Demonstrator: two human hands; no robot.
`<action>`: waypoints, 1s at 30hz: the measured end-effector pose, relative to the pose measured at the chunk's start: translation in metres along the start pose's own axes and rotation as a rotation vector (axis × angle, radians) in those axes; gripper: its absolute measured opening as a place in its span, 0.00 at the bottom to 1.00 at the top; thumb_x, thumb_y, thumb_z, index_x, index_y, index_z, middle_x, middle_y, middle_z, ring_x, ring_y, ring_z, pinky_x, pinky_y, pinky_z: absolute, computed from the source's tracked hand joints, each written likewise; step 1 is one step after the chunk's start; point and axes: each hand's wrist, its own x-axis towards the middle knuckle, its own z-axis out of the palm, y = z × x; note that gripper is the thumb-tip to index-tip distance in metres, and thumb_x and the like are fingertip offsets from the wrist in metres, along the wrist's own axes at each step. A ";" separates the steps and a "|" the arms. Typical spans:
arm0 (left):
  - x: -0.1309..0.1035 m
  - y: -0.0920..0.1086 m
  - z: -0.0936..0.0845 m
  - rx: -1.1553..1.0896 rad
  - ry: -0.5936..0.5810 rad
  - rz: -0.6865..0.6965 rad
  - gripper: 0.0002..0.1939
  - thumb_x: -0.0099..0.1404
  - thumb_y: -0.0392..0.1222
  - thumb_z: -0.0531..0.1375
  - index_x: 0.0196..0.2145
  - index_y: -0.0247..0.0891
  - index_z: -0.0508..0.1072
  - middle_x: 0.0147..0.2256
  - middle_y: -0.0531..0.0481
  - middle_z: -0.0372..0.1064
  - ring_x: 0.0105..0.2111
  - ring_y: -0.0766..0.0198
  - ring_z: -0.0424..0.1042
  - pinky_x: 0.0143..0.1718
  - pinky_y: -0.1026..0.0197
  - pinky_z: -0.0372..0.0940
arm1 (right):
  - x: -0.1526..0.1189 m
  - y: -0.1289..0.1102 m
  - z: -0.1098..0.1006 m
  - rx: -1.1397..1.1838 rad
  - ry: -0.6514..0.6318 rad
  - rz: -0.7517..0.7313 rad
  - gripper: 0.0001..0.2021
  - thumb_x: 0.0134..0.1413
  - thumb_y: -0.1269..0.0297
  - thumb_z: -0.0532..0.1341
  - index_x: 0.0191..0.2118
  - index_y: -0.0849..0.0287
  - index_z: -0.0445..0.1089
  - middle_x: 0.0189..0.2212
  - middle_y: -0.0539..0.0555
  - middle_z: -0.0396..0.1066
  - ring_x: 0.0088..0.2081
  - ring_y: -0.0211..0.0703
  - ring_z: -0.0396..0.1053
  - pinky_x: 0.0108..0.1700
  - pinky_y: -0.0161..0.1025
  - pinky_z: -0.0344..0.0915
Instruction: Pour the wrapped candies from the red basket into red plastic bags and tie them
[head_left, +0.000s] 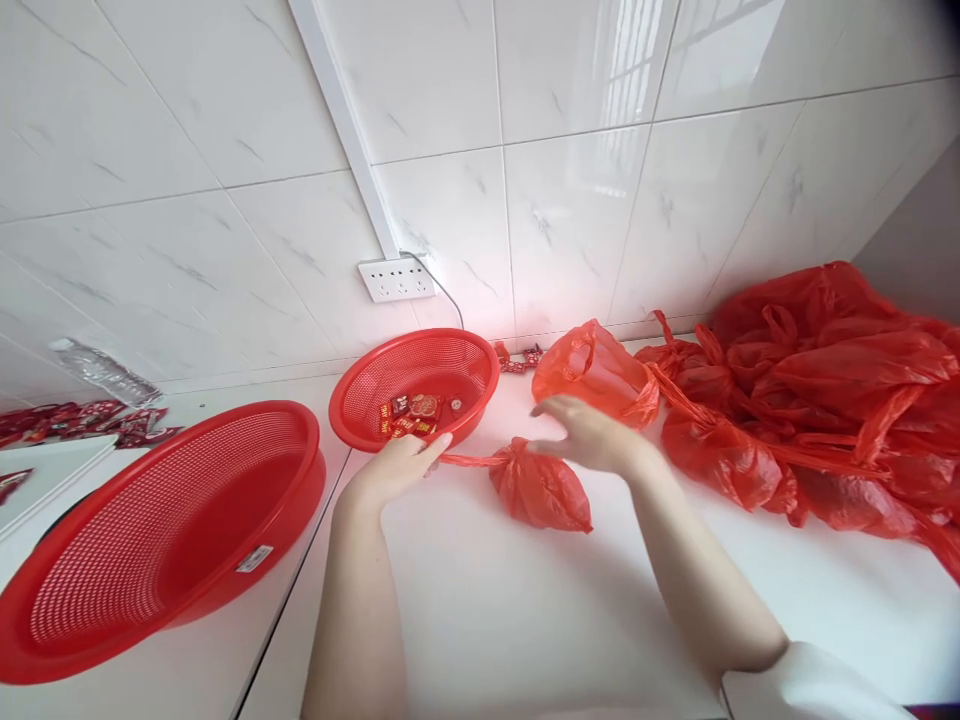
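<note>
A small filled red plastic bag (541,488) lies on the white table, its top gathered and its twisted handles stretched out to the left. My left hand (397,468) is closed on the end of those handles, at the front rim of a small red mesh basket (472,405). Several red and gold wrapped packets (424,407) lie inside that basket. Over the right side of the bag's knot hovers my right hand (581,432), fingers apart and holding nothing. Just behind it stands an opened red plastic bag (592,365).
A large red mesh basket (247,530) stands tilted at left. Tied red bags (840,370) are piled at right. Loose red packets (112,425) and a clear plastic bottle (105,372) lie far left. A socket strip (397,280) with a cable is on the tiled wall.
</note>
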 end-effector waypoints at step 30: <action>0.000 0.000 -0.001 -0.024 -0.104 0.091 0.28 0.64 0.65 0.47 0.44 0.44 0.74 0.44 0.46 0.74 0.45 0.52 0.73 0.45 0.56 0.67 | -0.108 0.268 -0.183 -0.004 0.911 0.931 0.20 0.53 0.51 0.58 0.49 0.54 0.67 0.53 0.69 0.65 0.58 0.73 0.57 0.56 0.74 0.49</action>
